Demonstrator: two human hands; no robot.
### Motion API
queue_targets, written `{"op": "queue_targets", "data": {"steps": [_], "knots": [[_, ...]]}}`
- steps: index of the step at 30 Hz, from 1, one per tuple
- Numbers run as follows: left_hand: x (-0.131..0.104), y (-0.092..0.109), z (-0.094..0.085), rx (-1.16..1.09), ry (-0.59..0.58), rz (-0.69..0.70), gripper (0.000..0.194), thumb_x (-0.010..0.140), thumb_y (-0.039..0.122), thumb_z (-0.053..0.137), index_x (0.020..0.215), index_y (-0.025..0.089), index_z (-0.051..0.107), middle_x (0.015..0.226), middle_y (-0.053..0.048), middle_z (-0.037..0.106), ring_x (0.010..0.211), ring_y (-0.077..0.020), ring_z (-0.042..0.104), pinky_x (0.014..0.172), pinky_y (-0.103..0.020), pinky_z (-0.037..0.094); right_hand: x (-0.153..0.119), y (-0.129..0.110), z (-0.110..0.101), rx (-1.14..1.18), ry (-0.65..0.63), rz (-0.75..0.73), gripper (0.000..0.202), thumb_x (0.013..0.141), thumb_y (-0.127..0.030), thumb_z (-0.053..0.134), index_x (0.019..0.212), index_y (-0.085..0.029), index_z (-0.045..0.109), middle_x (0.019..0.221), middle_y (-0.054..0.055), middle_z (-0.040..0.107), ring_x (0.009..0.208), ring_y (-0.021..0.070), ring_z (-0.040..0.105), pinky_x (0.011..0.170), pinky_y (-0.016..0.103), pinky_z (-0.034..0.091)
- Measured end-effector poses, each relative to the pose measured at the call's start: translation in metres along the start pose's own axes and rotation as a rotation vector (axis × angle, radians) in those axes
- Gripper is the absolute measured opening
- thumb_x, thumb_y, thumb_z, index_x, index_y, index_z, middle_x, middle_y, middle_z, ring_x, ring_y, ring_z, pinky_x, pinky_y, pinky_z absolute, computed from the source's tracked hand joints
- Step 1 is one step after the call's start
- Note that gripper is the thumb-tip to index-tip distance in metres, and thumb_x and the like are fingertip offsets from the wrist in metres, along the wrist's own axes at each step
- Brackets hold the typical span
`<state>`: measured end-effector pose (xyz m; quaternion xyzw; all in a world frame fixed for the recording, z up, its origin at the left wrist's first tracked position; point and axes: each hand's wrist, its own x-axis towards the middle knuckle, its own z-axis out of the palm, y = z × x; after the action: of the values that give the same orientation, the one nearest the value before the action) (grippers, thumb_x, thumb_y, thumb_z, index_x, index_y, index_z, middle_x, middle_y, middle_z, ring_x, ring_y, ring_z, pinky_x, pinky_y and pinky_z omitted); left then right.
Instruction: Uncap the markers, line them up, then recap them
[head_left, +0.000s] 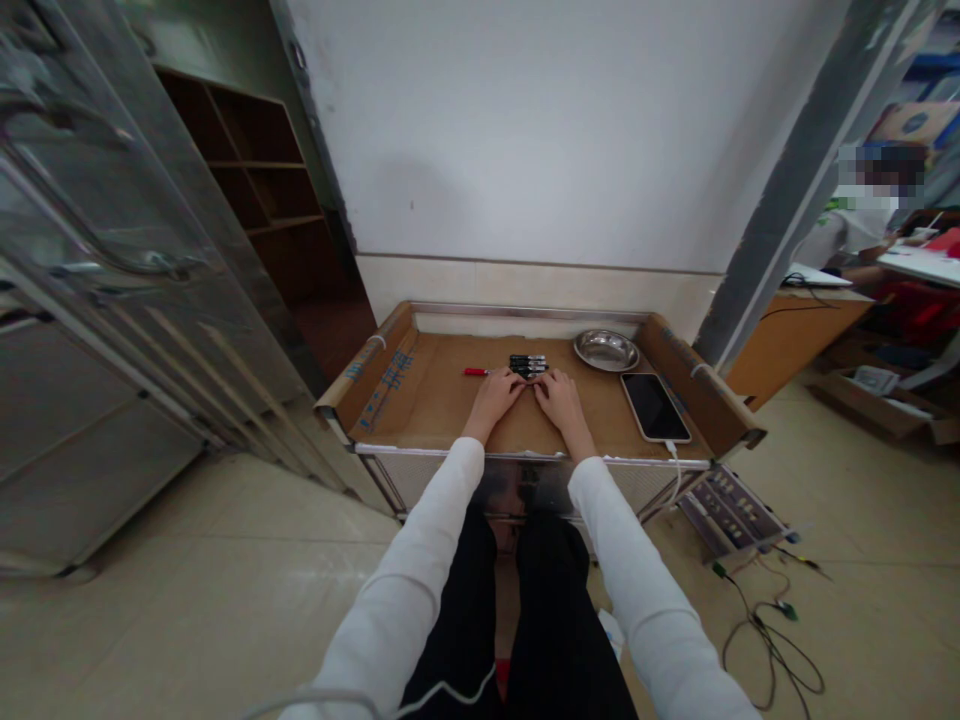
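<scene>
Several black markers [528, 359] lie side by side in a small stack of rows on the brown cardboard surface [435, 415], just beyond my fingertips. My left hand [498, 396] rests at their near left side, its fingers bent inward. Opposite it, my right hand [558, 396] curls toward the same spot. Between the two sets of fingertips is the nearest black marker, mostly covered by the fingers. A red marker [475, 372] lies apart from the row, by the left hand's knuckles.
A round metal dish [606, 350] stands at the back right of the cart. Before it lies a phone [655, 407] with a white cable [675, 470]. Cardboard-covered sides [375, 365] rise left and right. Floor cables [772, 640] and an electrical box [739, 515] are at right; a person sits beyond.
</scene>
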<state>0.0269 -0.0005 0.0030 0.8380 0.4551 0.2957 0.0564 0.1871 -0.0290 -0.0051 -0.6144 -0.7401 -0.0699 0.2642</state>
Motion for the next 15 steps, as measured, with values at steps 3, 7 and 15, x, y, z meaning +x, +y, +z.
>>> {"op": "queue_targets", "data": {"steps": [3,7,15], "knots": [[0.0004,-0.0003,0.0006,0.001,0.006,0.003,0.018,0.089,0.022,0.054,0.097,0.018,0.069,0.1,-0.008,0.063,0.097,-0.0199,0.058,0.091,-0.033,0.046,0.0003,-0.0001,-0.0002,0.006,0.016,0.004,0.021,0.092,-0.021,0.045,0.1,-0.017,0.064,0.102,0.011,0.062,0.098,0.0228,0.053,0.083,0.032,0.036],[0.0009,-0.0015,0.0023,0.002,0.014,0.012,0.018,0.089,0.021,0.054,0.098,0.018,0.069,0.1,-0.008,0.063,0.098,-0.0203,0.059,0.092,-0.034,0.046,0.0006,-0.001,-0.0005,0.009,0.024,0.003,0.02,0.092,-0.021,0.046,0.1,-0.016,0.064,0.103,0.011,0.063,0.098,0.0227,0.054,0.083,0.032,0.036],[-0.0005,0.0026,-0.0025,-0.071,0.028,0.049,0.015,0.087,0.019,0.055,0.097,0.018,0.066,0.101,-0.008,0.064,0.098,-0.0206,0.06,0.091,-0.035,0.047,0.0006,-0.0004,0.0,0.147,0.019,-0.096,0.021,0.091,-0.016,0.044,0.102,-0.017,0.062,0.105,0.01,0.065,0.094,0.0213,0.057,0.083,0.031,0.04]]}}
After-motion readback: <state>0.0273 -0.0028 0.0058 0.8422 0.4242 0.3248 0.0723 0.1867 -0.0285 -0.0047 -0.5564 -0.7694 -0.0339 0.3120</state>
